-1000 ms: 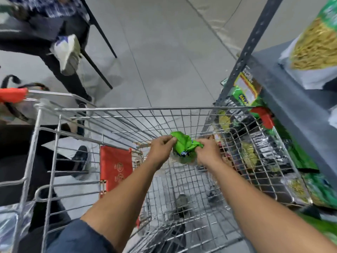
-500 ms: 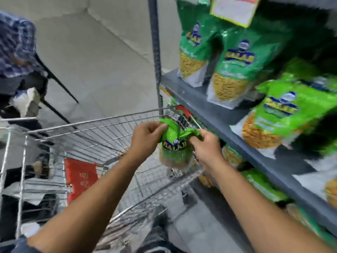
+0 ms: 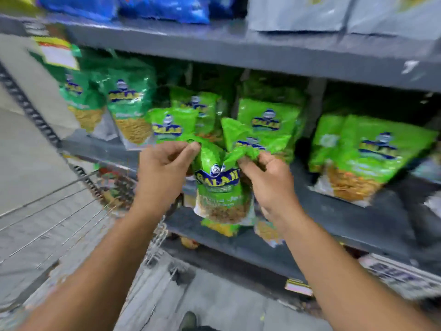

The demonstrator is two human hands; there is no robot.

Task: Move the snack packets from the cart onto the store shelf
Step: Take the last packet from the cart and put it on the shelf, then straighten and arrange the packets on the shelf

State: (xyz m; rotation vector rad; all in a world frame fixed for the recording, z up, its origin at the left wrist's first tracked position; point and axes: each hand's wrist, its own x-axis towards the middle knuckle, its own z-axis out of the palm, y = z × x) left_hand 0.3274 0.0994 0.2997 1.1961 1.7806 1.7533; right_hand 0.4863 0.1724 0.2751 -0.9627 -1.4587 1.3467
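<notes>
A green snack packet with a blue logo hangs upright by its crumpled top. My left hand pinches its top left corner and my right hand pinches its top right corner. The packet is level with the front edge of the grey store shelf, in front of a row of like green packets standing on that shelf. The wire cart is at the lower left, its inside blurred.
An upper grey shelf carries blue packets and grey ones. More packets sit on a lower shelf. A perforated metal upright marks the shelving's left end. Grey floor lies below, with my shoe at the bottom.
Both hands have lifted the green packet out of the cart and carried it right and up to the shelf front. My view has swung from the cart to the shelves.
</notes>
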